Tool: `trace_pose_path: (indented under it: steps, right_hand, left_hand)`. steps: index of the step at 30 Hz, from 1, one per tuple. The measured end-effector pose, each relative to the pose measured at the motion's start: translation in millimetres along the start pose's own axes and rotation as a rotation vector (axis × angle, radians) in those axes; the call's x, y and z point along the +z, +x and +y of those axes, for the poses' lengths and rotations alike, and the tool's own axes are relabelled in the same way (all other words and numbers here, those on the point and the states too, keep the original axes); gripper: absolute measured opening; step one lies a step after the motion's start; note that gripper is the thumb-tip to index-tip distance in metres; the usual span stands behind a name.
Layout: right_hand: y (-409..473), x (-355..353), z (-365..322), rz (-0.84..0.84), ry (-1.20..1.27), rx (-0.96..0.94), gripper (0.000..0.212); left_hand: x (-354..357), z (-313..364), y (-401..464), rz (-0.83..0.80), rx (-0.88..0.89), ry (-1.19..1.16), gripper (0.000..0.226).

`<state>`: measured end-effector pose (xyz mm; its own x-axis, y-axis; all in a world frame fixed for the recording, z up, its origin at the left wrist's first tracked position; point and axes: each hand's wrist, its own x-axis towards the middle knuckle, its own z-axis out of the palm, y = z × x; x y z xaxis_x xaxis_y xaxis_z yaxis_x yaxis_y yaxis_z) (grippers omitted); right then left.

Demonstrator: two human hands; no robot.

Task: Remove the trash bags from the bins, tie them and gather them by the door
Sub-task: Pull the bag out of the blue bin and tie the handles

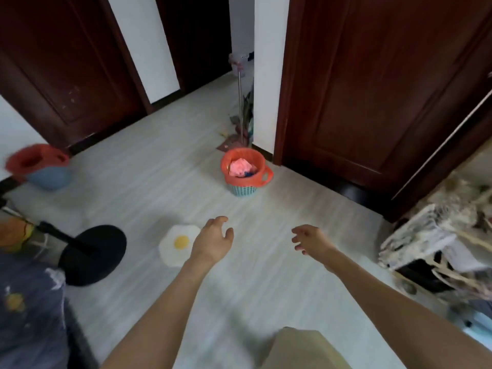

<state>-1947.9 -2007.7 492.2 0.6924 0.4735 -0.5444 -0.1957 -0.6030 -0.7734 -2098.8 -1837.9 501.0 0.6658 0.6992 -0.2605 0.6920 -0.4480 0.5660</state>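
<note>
A small teal bin (243,189) stands on the floor ahead, near a white wall corner. An orange-red trash bag (262,171) lines it and folds over its rim, with pink and blue rubbish inside. A second bin (49,178), pale blue with an orange-red bag (37,159), stands at the far left by the wall. My left hand (213,239) and my right hand (310,239) are stretched forward over the floor, both empty with fingers apart, well short of the nearer bin.
Dark wooden doors (372,83) stand on the right and left. A mop (241,102) leans at the wall corner behind the bin. A fried-egg shaped mat (175,245) and a black round stand base (93,254) lie on the floor left. Cluttered furniture (439,235) is at right.
</note>
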Motion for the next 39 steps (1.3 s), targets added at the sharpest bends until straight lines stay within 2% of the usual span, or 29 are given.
trace_pose_path:
  steps: [7, 12, 16, 20, 22, 28, 32, 35, 39]
  right_hand:
    - [202.7, 8.7, -105.5, 0.041, 0.07, -0.002, 0.031]
    - [341.8, 13.8, -190.2, 0.044, 0.123, 0.074, 0.031]
    - [412.7, 27.5, -241.3, 0.032, 0.146, 0.131, 0.025]
    - [486.4, 45.9, -273.1, 0.061, 0.173, 0.209, 0.028]
    - [524.5, 57.6, -277.3, 0.087, 0.21, 0.251, 0.032]
    - [631.3, 101.7, -266.3, 0.301, 0.231, 0.37, 0.033]
    - [708.9, 131.9, -250.1, 0.364, 0.028, 0.452, 0.036]
    - [759.8, 144.8, -228.6, 0.391, -0.107, 0.433, 0.04]
    - [829.9, 158.2, -167.7, 0.345, -0.418, 0.414, 0.055]
  left_hand:
    - [-31.8, 19.0, 229.1, -0.003, -0.003, -0.048, 0.039]
    - [-68.8, 41.9, 390.1, -0.034, -0.046, -0.07, 0.035]
    - [-91.2, 42.2, 472.6, -0.069, -0.077, -0.097, 0.033]
    - [-104.4, 27.1, 562.6, -0.144, -0.079, -0.035, 0.035]
    - [-103.9, 23.7, 610.6, -0.195, -0.055, 0.0, 0.035]
    - [-71.8, 7.2, 756.4, -0.411, 0.107, 0.123, 0.034]
    - [-16.5, -17.3, 857.7, -0.528, 0.191, 0.188, 0.031]
    - [34.3, -37.3, 911.1, -0.538, 0.241, 0.233, 0.033]
    - [107.2, -75.0, 956.2, -0.498, 0.303, 0.379, 0.055]
